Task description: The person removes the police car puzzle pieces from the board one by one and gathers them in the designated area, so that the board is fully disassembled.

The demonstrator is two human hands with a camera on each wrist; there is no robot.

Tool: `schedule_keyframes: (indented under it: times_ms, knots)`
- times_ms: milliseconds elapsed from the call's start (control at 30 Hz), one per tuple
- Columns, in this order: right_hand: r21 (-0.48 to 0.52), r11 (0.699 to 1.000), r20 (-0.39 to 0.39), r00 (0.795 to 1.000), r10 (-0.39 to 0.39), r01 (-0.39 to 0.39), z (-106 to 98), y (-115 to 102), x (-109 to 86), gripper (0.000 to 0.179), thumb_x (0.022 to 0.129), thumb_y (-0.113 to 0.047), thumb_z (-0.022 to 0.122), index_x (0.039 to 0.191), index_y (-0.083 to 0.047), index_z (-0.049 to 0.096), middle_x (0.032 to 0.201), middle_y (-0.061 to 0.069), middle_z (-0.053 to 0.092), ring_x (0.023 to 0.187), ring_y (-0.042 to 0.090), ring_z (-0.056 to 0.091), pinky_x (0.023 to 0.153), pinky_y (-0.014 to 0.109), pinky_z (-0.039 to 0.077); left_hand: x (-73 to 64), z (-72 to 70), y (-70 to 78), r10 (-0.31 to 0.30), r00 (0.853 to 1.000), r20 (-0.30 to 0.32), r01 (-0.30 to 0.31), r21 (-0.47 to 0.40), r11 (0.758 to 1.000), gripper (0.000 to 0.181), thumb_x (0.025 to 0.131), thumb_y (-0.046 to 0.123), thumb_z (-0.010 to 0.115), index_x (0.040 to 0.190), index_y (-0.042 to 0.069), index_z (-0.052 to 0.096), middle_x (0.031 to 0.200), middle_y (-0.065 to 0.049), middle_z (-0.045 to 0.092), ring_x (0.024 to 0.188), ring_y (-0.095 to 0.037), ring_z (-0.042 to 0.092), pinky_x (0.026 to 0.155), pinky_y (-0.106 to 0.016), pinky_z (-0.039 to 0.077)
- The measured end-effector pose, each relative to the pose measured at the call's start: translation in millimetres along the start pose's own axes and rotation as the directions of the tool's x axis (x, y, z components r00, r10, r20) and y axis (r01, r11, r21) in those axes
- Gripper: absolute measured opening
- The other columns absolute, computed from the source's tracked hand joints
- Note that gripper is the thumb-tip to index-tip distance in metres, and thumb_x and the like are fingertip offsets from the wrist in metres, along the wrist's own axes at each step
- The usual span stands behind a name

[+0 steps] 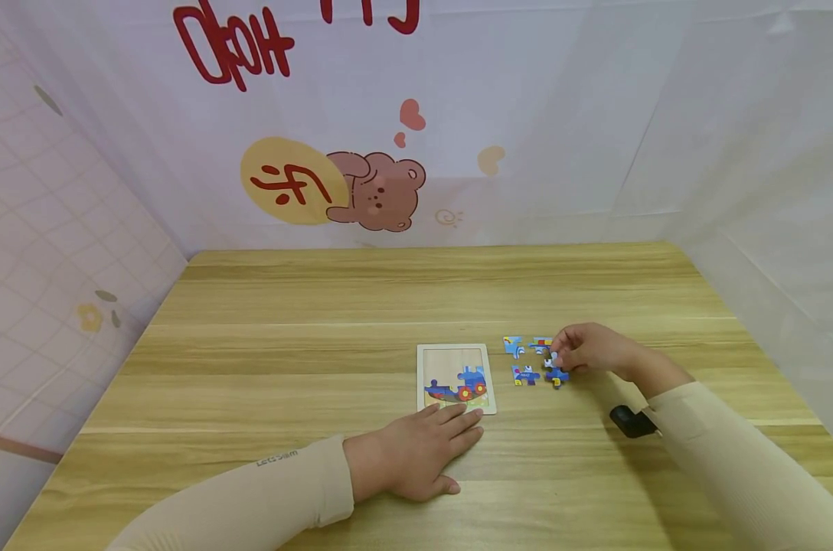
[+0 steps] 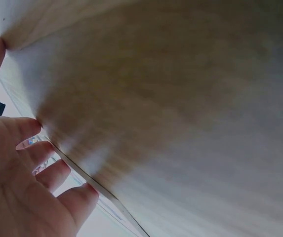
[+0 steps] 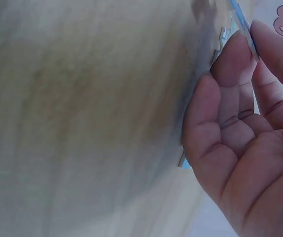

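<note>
A shallow puzzle tray (image 1: 454, 351) with a pale frame lies on the table, its lower part filled with pieces of a blue vehicle picture (image 1: 465, 389) with red wheels. My left hand (image 1: 423, 451) lies palm down, fingers stretched out and fingertips at the tray's near edge. In the left wrist view those fingertips touch the tray's rim (image 2: 112, 196). To the tray's right, my right hand (image 1: 596, 348) pinches a puzzle piece (image 3: 245, 29) between thumb and finger, raised off the table on its edge. Loose puzzle pieces (image 1: 526, 374) lie beside and under that hand.
The wood-grain table (image 1: 285, 337) reaches back to a white hanging sheet (image 1: 554, 92) printed with a bear and red characters. A black object (image 1: 632, 422) shows beside the right sleeve. Another sheet (image 1: 51, 229) with a grid pattern hangs along the left side.
</note>
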State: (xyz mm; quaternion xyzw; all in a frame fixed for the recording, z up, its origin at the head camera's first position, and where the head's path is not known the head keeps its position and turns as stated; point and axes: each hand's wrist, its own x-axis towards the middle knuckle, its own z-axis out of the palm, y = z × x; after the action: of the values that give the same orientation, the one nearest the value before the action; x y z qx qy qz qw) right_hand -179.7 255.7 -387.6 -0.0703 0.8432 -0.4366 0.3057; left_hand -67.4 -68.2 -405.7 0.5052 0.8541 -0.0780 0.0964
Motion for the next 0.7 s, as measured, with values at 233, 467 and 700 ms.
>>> schedule_keyframes:
  times_ms: [233,467,700]
  knots:
    - [-0.023,1.000,-0.009,1.000,-0.016,0.016,4.8,5.0,0.9,0.020,0.089,-0.007,0.067,0.102,0.006,0.058,0.083,0.000,0.059,0.075,0.012,0.054,0.066,0.027,0.049,0.0,0.0,0.1,-0.001,1.000,0.008,0.001,-0.004,1.000,0.070,0.096,0.055,0.045,0.152,0.015,0.032,0.159,-0.002,0.025,0.145,-0.021,0.023,0.113,-0.038,0.029]
    - [-0.102,0.993,-0.050,0.997,-0.060,0.055,9.5,5.6,3.0,0.016,0.088,-0.004,0.065,0.099,0.007,0.060,0.082,0.001,0.059,0.072,0.012,0.051,0.062,0.025,0.047,-0.2,0.4,-0.1,0.000,1.000,0.005,0.000,0.003,1.000,0.070,0.096,0.055,0.044,0.152,0.016,0.032,0.159,-0.001,0.025,0.145,-0.020,0.024,0.113,-0.037,0.030]
    - [-0.152,0.985,-0.076,0.993,-0.091,0.079,13.9,3.4,2.5,0.015,0.088,-0.004,0.066,0.096,0.007,0.061,0.079,0.001,0.057,0.068,0.011,0.047,0.057,0.022,0.042,-0.2,0.1,-0.4,0.003,1.000,0.003,-0.003,-0.008,1.000,0.070,0.096,0.055,0.045,0.152,0.016,0.032,0.159,-0.001,0.024,0.145,-0.020,0.023,0.113,-0.037,0.030]
